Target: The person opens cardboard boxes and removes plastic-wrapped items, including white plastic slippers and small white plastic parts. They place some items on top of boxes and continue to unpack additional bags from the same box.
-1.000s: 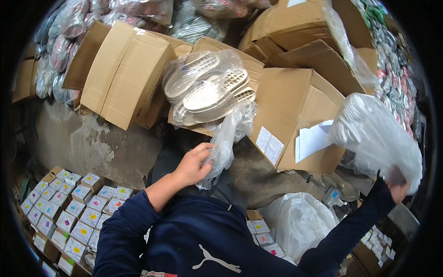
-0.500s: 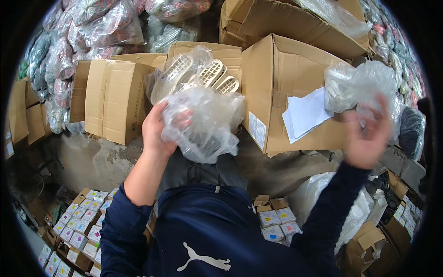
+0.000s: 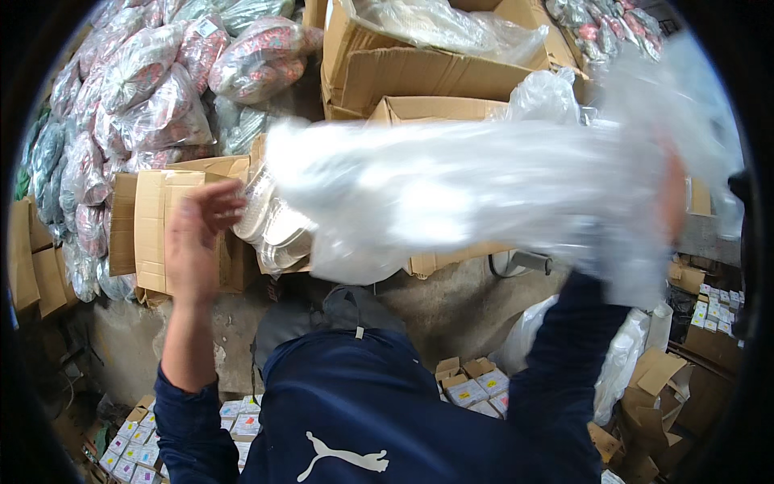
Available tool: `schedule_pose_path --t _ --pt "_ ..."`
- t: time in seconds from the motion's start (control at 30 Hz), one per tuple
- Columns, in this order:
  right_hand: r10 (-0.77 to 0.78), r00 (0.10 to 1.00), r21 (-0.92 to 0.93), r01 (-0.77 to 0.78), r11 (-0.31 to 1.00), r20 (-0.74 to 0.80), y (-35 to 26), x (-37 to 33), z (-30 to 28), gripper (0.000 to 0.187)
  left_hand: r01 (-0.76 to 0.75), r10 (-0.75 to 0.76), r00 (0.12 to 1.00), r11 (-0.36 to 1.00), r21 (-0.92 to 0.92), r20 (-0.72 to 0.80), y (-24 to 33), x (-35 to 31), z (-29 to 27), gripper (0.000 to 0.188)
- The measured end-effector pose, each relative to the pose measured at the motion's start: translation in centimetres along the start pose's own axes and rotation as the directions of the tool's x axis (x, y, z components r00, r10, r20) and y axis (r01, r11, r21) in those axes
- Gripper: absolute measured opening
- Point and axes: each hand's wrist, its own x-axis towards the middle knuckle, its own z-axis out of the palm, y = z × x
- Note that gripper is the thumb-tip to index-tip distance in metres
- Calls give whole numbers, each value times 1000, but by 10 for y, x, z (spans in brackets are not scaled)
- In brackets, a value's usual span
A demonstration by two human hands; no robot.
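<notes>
One bare left hand (image 3: 193, 242), half open, holds nothing near brown carton (image 3: 151, 234); right hand (image 3: 672, 192) closed on motion-blurred plastic bag (image 3: 468, 185).

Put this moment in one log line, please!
left hand: raised, empty, in front of cardboard box | right hand: gripping clear plastic bag, blurred | pale shoe soles: partly hidden behind the bag

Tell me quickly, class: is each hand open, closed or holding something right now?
Left hand: open, holding nothing.
Right hand: holding a clear plastic bag, though blurred.
</notes>
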Motion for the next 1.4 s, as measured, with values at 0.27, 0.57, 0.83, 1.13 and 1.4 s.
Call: schedule_pose_path --t 0.27,0.57,0.83,1.13,1.4 --pt "-57 961 -307 -30 951 -271 -14 151 -124 56 385 -375 919 920 -70 123 -78 -46 5 42" --pt "-114 988 -906 143 399 105 162 229 -159 44 615 -632 775 757 220 7 -129 -79 -24 33" --pt "-325 817 -699 -128 703 -477 122 287 -221 45 741 -729 658 585 330 -187 -148 -107 -60 33" --pt "-495 793 -811 0 585 -357 84 250 -193 46 755 -722 632 493 431 -281 -183 -136 -93 32" --pt "351 936 -995 32 -93 -3 250 149 -156 58 672 -700 659 384 633 -274 -184 -159 -102 29"
